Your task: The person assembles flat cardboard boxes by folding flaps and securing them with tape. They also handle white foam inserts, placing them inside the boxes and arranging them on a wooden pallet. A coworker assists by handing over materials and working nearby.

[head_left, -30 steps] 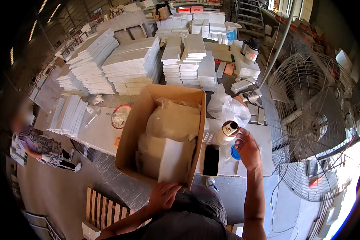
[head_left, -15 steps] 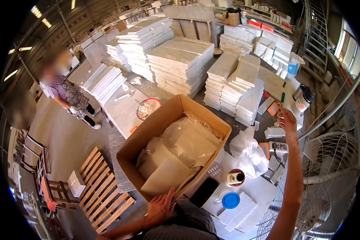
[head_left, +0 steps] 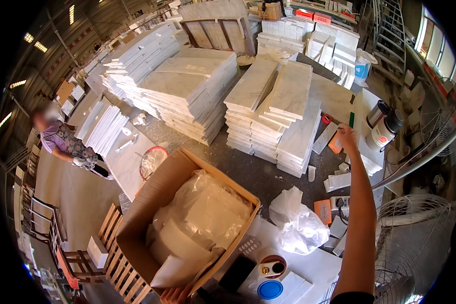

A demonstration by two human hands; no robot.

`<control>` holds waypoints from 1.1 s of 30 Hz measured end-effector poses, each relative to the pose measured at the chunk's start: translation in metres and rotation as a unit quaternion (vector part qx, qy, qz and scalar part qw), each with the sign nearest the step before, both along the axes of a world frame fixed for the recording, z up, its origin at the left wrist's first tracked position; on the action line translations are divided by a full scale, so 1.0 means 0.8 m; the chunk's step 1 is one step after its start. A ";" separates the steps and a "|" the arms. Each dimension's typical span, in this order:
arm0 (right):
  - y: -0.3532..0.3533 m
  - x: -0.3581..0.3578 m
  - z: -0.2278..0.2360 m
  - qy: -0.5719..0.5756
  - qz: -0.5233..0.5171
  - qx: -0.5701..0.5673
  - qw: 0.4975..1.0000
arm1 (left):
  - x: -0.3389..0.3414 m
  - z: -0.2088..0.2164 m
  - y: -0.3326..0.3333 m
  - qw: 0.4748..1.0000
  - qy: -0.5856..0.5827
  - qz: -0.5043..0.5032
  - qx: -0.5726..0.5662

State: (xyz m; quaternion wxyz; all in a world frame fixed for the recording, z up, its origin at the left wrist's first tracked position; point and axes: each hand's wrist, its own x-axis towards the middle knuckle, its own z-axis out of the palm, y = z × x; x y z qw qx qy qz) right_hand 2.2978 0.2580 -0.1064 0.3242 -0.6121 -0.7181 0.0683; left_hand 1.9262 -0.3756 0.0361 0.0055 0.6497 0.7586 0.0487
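An open cardboard box (head_left: 228, 185) stands in front of me, holding clear plastic wrap (head_left: 200, 202) and pale sheets (head_left: 187, 248). My left hand (head_left: 176, 295) is at its near edge, fingers closed over the cardboard; the picture's lower edge cuts off the wrist. My right arm stretches far out to the right. There my right hand (head_left: 346, 136) has its fingers drawn together at an orange block (head_left: 335, 144), just below a small green piece (head_left: 351, 119). Whatever is between those fingers is hidden. A red tape roll (head_left: 327, 119) lies left of them.
Stacked white slabs (head_left: 268, 111) rise beyond the box. A thermos (head_left: 385, 131) stands right of my hand. Nearer are a white plastic bag (head_left: 299, 223), a black phone (head_left: 237, 273), a blue lid (head_left: 270, 290) and a wire fan guard (head_left: 415, 228). Another person (head_left: 63, 142) stands far left.
My view has swung right, so the box sits lower and further left. My right hand has come down to the orange block, its fingers closing. My left hand stays at the box's near edge.
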 end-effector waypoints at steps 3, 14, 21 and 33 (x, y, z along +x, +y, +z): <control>0.028 -0.014 -0.034 -0.043 -0.023 -0.051 0.997 | -0.003 -0.001 0.028 1.000 0.008 0.005 -0.027; 0.102 -0.049 -0.079 -0.083 -0.087 -0.099 0.988 | -0.032 -0.014 0.092 0.996 0.026 -0.011 -0.086; 0.188 -0.029 -0.170 -0.097 -0.004 0.050 0.994 | -0.042 0.005 0.068 0.995 0.029 -0.008 -0.097; 0.199 -0.047 -0.184 -0.135 -0.205 -0.057 0.968 | -0.007 0.007 -0.017 0.996 -0.019 -0.003 -0.091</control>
